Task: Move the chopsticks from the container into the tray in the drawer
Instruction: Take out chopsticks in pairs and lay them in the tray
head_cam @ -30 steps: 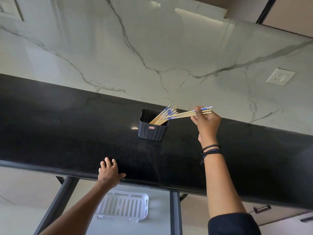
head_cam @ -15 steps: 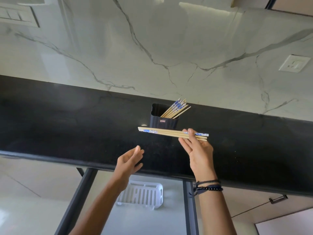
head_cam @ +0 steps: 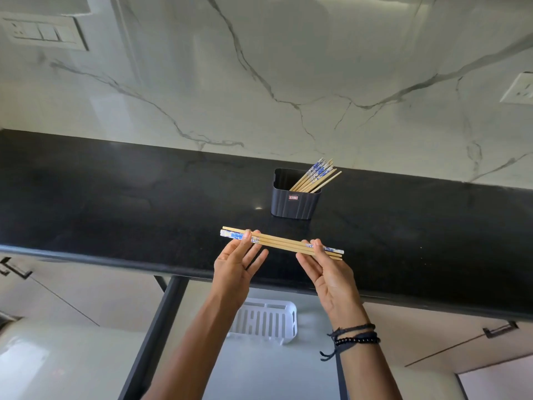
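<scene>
Right now both of my arms reach forward and up from the bottom of the view, palms turned towards me. Between them I hold a small bundle of chopsticks (head_cam: 282, 244), lying nearly level with its left end a little higher, in the air over the front part of the black countertop (head_cam: 115, 197).

My left hand (head_cam: 233, 264) takes the bundle near its blue-patterned left end. The thumb lies across the front of the sticks and the long fingers rise behind them, so it is a light pinch at the fingertips with the palm held clear.

My right hand (head_cam: 331, 272) does the same near the right end: thumb and fingertips close on the sticks and the wrist is bent back. Dark bracelets (head_cam: 354, 336) circle that wrist.

Behind the bundle, and apart from it, the dark ribbed container (head_cam: 294, 197) stands upright on the countertop. The other chopsticks (head_cam: 315, 176) lean out of it towards the right. Below my wrists the drawer (head_cam: 259, 365) is pulled out under the counter edge. The white slotted tray (head_cam: 268, 317) sits at its back, partly hidden by my left forearm.
</scene>
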